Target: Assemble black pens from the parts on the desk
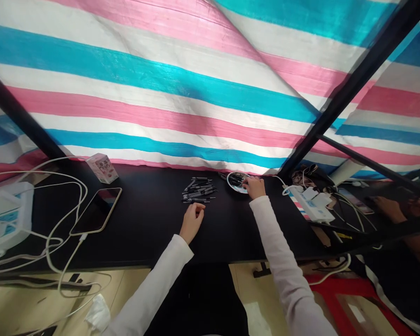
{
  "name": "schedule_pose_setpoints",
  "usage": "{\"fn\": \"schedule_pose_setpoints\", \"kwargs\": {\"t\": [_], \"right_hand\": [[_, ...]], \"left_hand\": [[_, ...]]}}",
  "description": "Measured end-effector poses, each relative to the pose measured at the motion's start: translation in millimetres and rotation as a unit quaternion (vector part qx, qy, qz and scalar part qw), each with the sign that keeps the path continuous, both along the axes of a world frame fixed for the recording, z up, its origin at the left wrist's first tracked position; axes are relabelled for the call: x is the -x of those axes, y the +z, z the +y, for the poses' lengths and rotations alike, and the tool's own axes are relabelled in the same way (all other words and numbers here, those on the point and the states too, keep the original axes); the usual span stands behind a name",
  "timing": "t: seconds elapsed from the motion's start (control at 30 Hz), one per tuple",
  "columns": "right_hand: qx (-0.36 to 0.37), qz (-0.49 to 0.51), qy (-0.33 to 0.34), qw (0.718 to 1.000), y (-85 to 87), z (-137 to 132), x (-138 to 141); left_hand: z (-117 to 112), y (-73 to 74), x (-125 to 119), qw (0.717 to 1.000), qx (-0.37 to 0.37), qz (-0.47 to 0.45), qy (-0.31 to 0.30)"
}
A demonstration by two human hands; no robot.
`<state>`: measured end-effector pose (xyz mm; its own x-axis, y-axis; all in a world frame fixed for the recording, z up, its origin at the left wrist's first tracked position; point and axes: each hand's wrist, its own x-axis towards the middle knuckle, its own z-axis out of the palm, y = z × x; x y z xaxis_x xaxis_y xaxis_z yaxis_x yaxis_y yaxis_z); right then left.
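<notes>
Black slim pens lie mostly 9-to-3, at 12 o'clock from your nearer left hand, curled and empty; your right hand touches a round white dish, its grip unclear.

Your left hand curls into a loose fist, fingers folded inward, with the left forearm angled up from below. Your right hand sits farther forward, fingers bent downward, the right forearm stretched out.
</notes>
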<state>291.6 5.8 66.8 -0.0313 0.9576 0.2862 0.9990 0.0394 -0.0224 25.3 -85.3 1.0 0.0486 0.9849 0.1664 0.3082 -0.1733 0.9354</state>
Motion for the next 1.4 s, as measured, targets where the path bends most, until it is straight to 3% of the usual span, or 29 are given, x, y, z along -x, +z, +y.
{"fn": "schedule_pose_setpoints", "kwargs": {"t": [0.07,0.17,0.3,0.4,0.5,0.6,0.7,0.8,0.9,1.0,1.1,1.23,1.4], "right_hand": [[0.019,-0.049,0.020,0.998,6.1,4,2],[0.026,-0.057,0.041,0.997,12.8,7,4],[-0.022,0.101,0.080,0.991,14.0,-1,13],[-0.033,0.282,0.183,0.941,-1.6,-19,33],[0.011,0.376,0.225,0.899,-29.6,-42,56],[0.024,0.397,0.210,0.893,-53.4,-61,71],[0.006,0.351,0.208,0.913,-59.1,-64,74],[-0.046,0.305,0.202,0.930,-48.4,-43,71],[-0.064,0.228,0.174,0.956,-32.8,1,69],[0.018,0.077,0.094,0.992,-23.6,50,70],[0.051,0.048,0.074,0.995,-26.3,83,75],[0.072,0.038,0.062,0.995,-39.3,98,83],[0.075,0.053,0.108,0.990,-46.9,90,87]], "left_hand": [[2,-0.9,8,0.984,-0.106,0.134,0.043],[9,0.0,20,0.949,-0.170,0.256,0.074],[23,-0.1,32,0.923,-0.185,0.330,0.063],[34,-0.5,39,0.916,-0.185,0.353,0.046],[41,0.4,43,0.915,-0.190,0.356,0.030],[44,2.0,47,0.917,-0.203,0.344,-0.001],[46,5.2,50,0.921,-0.215,0.325,-0.019],[55,11.8,49,0.926,-0.218,0.308,0.001],[76,17.5,42,0.925,-0.210,0.314,0.031],[104,15.0,30,0.920,-0.179,0.342,0.061],[128,4.1,17,0.916,-0.152,0.366,0.066],[144,-9.1,8,0.912,-0.139,0.382,0.050],[137,-8.2,10,0.903,-0.185,0.388,0.006]]}}
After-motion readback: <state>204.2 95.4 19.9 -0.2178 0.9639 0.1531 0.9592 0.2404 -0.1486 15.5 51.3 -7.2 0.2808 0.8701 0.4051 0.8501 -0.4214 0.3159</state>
